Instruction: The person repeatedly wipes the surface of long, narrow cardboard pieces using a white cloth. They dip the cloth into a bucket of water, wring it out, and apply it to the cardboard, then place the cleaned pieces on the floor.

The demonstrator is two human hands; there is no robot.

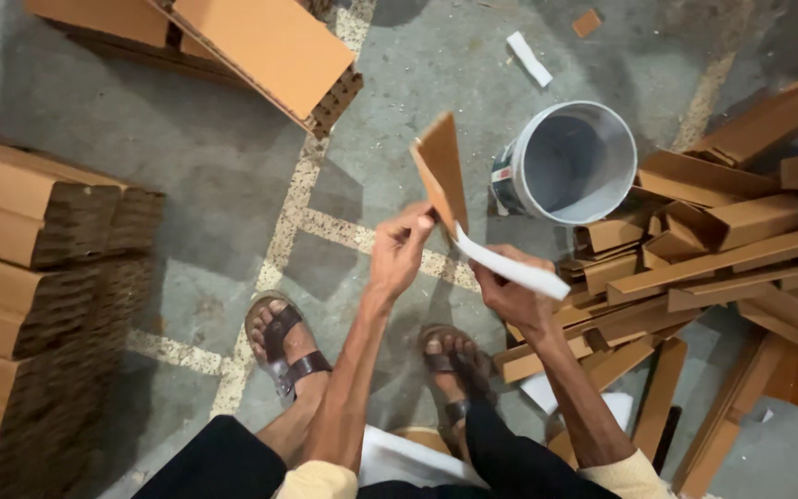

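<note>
Left hand (399, 254) pinches a brown cardboard strip (442, 166); right hand (510, 296) grips its white liner (510, 268), partly peeled. Right of the white bucket (570, 162), a heap of strips (713, 268) lies stripped or waiting; cannot tell which.

A grey concrete floor (187, 176) with pale speckled strips (279, 231) spreads underneath. Stacked honeycomb cardboard blocks (30, 277) stand left, a white bucket (574, 162) sits far right beside scattered cardboard offcuts (722, 268).

Looking like a cardboard workshop: stacks of corrugated board (39, 231) sitting on the bare concrete floor (214, 166), offcut strips (713, 268) piling up beside a white bucket (574, 162).
</note>
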